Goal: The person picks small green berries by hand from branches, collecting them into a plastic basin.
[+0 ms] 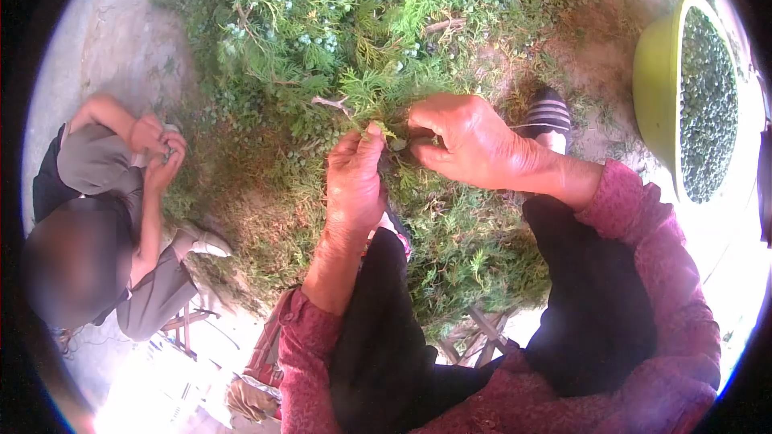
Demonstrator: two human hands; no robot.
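Between thumb and fingers, my left hand (355,173) pinches a small green conifer sprig (373,130). A bare forked twig end (331,103) juts up just beyond its fingertips. To the right, my right hand (466,141) is curled with thumb and forefinger close together, right beside the sprig. Whatever sits between those fingers is too small to make out. Beyond both hands lies a large heap of green conifer branches (322,24) dotted with pale bluish berries.
A yellow-green tub (658,84) full of small green berries (708,104) stands at the right. At the left another person (96,161) sits with both hands together. Loose sprigs (474,273) cover the ground between my legs. A striped slipper (549,112) is on my right foot.
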